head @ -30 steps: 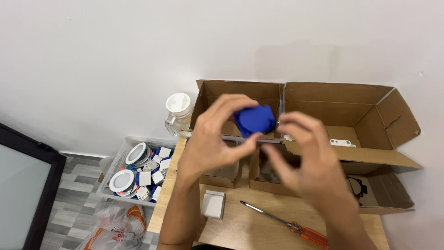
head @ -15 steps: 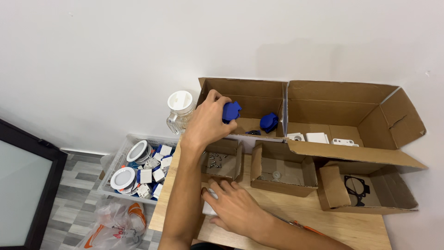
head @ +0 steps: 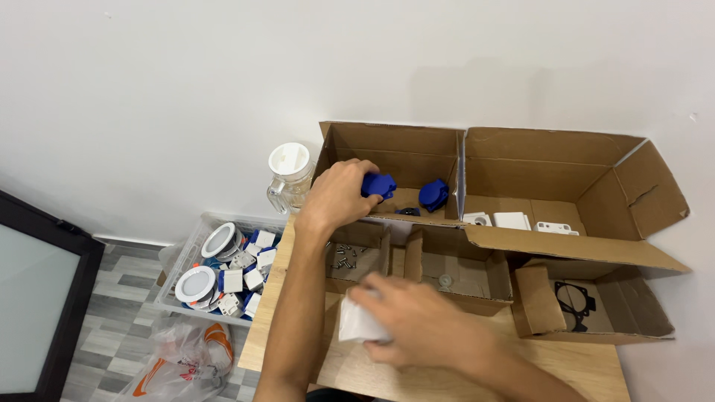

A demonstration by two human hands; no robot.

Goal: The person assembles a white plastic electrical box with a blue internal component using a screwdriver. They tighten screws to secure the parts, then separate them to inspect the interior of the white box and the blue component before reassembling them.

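Observation:
My left hand [head: 339, 193] reaches into the left cardboard box [head: 417, 141] and grips a blue plastic part [head: 379, 184]. Another blue part [head: 433, 193] lies deeper in the same box. Nearer to me, my right hand [head: 417, 320] is blurred and closes on a small white square piece [head: 356, 325] lying on the wooden table [head: 477, 372].
The right cardboard box [head: 566, 160] holds white parts [head: 512, 220]. Small open boxes hold screws [head: 344, 257], a washer [head: 445, 281] and a black gasket [head: 575, 299]. A glass jar [head: 289, 175] stands at the table's left. On the floor sit a clear bin of round lamps [head: 216, 268] and a plastic bag [head: 175, 357].
Both hands held the blue part together before; the left hand carried it into the left box, and the right hand dropped to the table and took the white square piece.

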